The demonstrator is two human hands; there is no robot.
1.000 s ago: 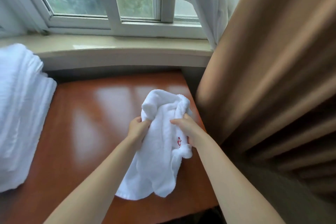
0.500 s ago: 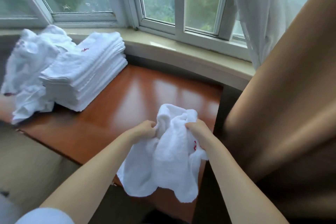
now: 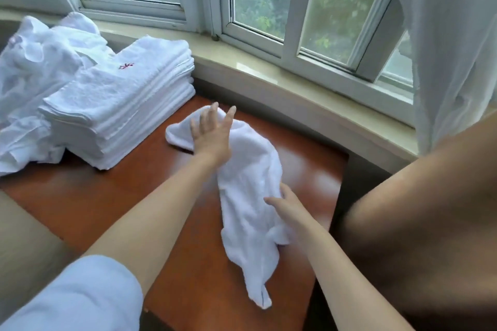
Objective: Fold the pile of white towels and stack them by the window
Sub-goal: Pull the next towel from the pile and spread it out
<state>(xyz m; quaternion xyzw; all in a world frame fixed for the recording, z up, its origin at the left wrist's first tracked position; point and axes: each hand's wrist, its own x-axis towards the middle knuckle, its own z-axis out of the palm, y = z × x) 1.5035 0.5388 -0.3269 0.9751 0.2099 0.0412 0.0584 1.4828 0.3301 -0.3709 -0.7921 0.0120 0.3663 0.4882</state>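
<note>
A crumpled white towel (image 3: 250,196) lies lengthwise on the reddish wooden table (image 3: 113,196), its near end hanging over the front edge. My left hand (image 3: 212,134) lies flat with fingers spread on the towel's far end. My right hand (image 3: 289,208) rests on the towel's right edge near the middle, fingers relaxed. A neat stack of folded white towels (image 3: 118,105) stands at the table's far left, below the window sill. Behind it sits a loose pile of unfolded white towels (image 3: 35,83).
The stone window sill (image 3: 282,80) curves along the table's far side below the window frames. A sheer white curtain (image 3: 451,43) hangs at the right, with a heavy brown curtain (image 3: 430,223) close beside the table's right edge.
Both hands held the bunched towel up before; now it lies stretched on the table. My left hand has let go and spread flat on its far end. The view has swung left.
</note>
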